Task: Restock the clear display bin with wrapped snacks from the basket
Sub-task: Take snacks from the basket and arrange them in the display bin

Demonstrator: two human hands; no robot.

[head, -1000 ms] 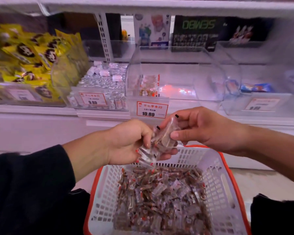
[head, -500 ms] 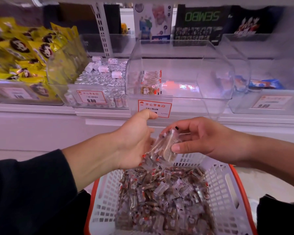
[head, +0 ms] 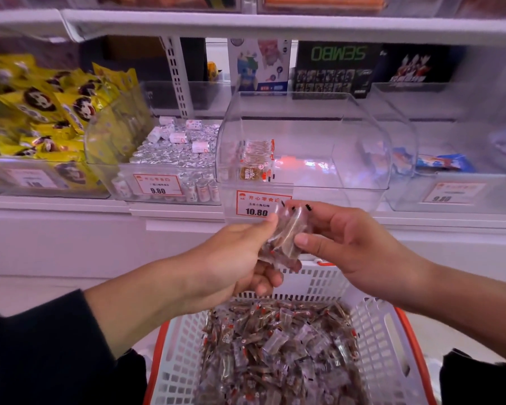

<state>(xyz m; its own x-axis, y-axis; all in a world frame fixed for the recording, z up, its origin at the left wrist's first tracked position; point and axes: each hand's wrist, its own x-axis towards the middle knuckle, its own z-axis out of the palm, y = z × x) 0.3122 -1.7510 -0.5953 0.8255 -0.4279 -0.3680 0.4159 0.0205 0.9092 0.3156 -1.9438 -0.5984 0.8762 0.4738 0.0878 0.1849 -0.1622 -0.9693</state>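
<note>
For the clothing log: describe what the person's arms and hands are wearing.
The left arm wears a dark, near-black sleeve pushed up, leaving the forearm bare. The right forearm is bare too; a dark patch of fabric shows at the lower right corner. The left hand and right hand are ungloved, with no rings, watch or bracelet visible.

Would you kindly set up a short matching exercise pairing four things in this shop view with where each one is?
Things:
1. basket
2. bunch of wrapped snacks
3. clear display bin
4. yellow packets

Places:
A. far left of the shelf
B. middle of the shelf, above the 10.80 price tag
C. below the hands
D. held between left hand and right hand

Pairs: 1-C, 2-D, 3-B, 4-A
</note>
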